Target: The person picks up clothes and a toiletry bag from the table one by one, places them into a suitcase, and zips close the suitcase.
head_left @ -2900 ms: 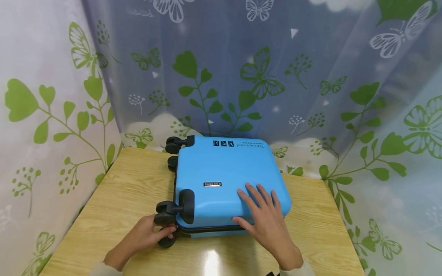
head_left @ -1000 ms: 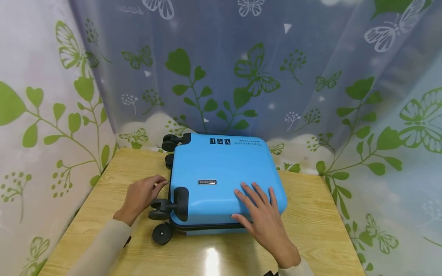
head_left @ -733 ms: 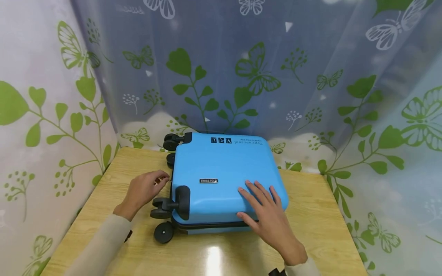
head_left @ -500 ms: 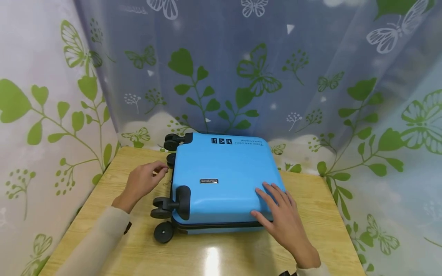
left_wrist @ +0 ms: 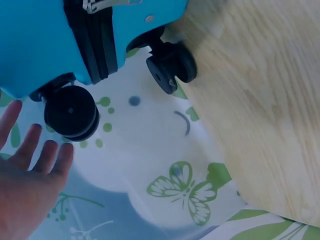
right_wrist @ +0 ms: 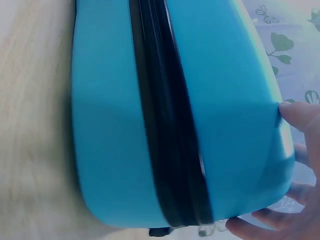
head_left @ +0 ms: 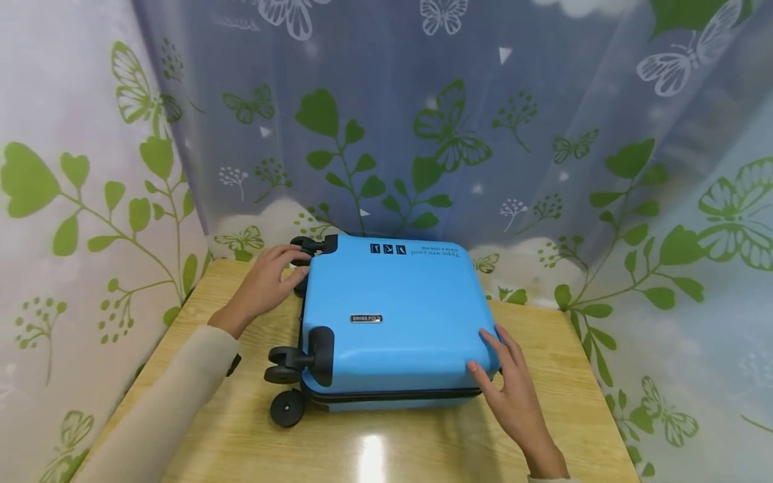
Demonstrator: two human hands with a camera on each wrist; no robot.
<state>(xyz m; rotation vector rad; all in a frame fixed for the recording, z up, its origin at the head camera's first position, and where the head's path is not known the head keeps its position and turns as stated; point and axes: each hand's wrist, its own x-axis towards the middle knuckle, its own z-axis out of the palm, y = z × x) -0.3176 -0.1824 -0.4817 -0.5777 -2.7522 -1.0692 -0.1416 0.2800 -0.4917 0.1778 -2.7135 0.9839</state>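
Both hands have shifted: left hand (head_left: 266, 285) to the far wheels (head_left: 304, 247), right hand (head_left: 513, 396) to the suitcase (head_left: 392, 315) corner.
Fingers spread, resting flat, gripping nothing; suitcase lies flat on the desk (head_left: 543, 376), zipper (right_wrist: 167, 150) apparently closed.

The flat-lying blue hard-shell suitcase (head_left: 392, 315) fills the mid wooden worktop (head_left: 543, 402) — bare strips remain front and sides; the butterfly-printed curtain (head_left: 423, 134) closes the back.

"SWISS POLO" badge (head_left: 366, 318) on blue suitcase (head_left: 392, 295), upside-down "Type are cool" print (head_left: 439, 251)
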